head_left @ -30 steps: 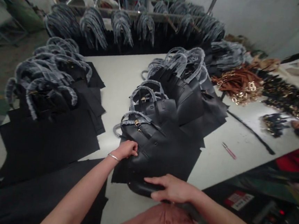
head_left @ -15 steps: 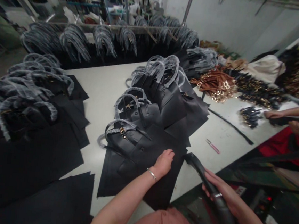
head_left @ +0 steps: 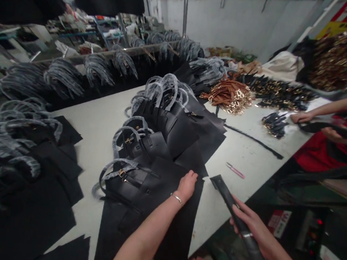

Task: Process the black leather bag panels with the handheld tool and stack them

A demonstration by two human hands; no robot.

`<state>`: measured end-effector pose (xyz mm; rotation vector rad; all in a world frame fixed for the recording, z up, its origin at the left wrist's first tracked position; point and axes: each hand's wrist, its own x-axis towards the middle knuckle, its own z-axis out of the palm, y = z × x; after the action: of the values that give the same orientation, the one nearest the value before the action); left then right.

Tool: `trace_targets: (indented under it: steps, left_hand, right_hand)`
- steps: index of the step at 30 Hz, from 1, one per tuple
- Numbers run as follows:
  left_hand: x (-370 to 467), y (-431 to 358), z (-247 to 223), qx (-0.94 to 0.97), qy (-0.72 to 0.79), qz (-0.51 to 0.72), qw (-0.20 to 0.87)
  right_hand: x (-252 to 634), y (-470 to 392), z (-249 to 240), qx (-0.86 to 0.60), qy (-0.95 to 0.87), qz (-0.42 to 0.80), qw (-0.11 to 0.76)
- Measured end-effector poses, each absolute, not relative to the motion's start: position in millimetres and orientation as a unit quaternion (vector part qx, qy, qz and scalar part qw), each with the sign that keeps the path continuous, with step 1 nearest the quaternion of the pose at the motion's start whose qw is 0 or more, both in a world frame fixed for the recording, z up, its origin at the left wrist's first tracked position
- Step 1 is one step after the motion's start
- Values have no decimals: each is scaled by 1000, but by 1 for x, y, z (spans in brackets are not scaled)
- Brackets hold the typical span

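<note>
On the table (head_left: pixel 214 214), the black bag panel (head_left: pixel 169 182) lies under your L hand (head_left: pixel 187 185), the nearer one; its fingers curl, can't tell if pinching. Your R hand (head_left: pixel 253 222) has fingers wrapped round a long black tool (head_left: pixel 226 196), angled diag., tip near the panel's R edge.
</note>
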<state>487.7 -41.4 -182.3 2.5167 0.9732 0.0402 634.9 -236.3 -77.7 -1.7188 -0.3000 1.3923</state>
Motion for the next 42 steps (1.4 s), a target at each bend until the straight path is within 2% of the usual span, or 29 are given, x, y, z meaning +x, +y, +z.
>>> trace_targets:
  steps: [9, 18, 26, 29, 33, 42]
  left_hand:
    - [520, -20, -189, 916, 326, -13, 232]
    - [533, -34, -189, 875, 409, -11, 258]
    - [519, -43, -170, 855, 372, 3, 360]
    - [506, -48, -166, 843, 360, 59, 395]
    - [485, -66, -177, 824, 439, 152, 325]
    - [475, -84, -198, 873, 383, 152, 262]
  right_hand:
    - [649, -256, -90, -676, -84, 587, 438]
    - [651, -251, -99, -669, -104, 597, 431]
    - [654, -236, -100, -668, -106, 605, 420]
    - [655, -235, -98, -667, -103, 607, 419]
    - [657, -232, -96, -651, -99, 635, 403]
    - [655, -191, -91, -629, -118, 667, 381]
